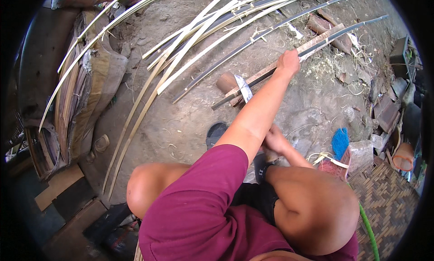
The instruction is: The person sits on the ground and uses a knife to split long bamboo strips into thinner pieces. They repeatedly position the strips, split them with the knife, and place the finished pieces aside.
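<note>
My left hand (288,63) is reached out ahead, its fingers wrapped round a dark-skinned bamboo strip (325,42). The strip slants from low left to upper right, with a pale brown length of wood alongside. Its near end passes over a short round log (227,83). A knife blade (243,88) lies across the strip by this log, and my left forearm covers the rest of the knife. Under that forearm, close to my foot, my right hand (274,141) is closed in line with the blade, apparently on the handle, which is hidden.
Several long split bamboo strips (199,62) fan over the dirt ground (156,130). Another log (327,30) lies beneath the strip's far part. At left stands a bulging sack (101,75); at right are a blue net (340,143), woven mat (384,200) and clutter.
</note>
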The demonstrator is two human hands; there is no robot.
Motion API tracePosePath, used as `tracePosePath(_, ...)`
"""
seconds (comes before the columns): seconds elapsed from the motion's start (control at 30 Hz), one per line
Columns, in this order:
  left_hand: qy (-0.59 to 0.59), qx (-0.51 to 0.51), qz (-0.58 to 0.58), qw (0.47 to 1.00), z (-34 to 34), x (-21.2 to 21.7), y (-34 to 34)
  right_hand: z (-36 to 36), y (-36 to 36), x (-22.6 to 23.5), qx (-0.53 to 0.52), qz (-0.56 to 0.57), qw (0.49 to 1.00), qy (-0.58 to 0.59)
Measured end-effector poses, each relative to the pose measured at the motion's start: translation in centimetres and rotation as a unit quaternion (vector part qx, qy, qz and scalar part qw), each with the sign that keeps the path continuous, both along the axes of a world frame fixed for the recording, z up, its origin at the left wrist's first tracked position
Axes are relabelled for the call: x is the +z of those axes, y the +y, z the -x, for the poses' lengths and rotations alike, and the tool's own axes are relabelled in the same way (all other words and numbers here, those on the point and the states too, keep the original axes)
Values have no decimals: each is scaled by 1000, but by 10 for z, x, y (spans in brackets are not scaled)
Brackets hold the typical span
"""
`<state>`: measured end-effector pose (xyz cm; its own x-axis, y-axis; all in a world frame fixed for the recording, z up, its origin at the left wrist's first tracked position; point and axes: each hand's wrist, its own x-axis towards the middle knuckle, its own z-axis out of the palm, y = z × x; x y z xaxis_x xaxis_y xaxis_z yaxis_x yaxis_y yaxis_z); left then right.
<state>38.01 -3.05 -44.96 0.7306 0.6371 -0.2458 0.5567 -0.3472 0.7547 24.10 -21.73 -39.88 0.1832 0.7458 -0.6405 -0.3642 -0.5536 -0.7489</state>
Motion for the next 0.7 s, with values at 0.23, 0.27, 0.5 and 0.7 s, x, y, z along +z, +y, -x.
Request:
tracePosePath(0.23,14,-28,-9,999,1,-3,-3,32,8,39,335,24,937,95)
tracePosePath(0.27,13,-34,-13,999,0,-5,-5,30,9,38,336,18,939,68)
tracePosePath(0.5,73,-101,-36,992,1,14,1,-22,15,-2,-106,-24,993,-46)
tracePosePath(0.7,71,-90,-49,992,5,0,11,-2,1,-4,13,-22,998,-62)
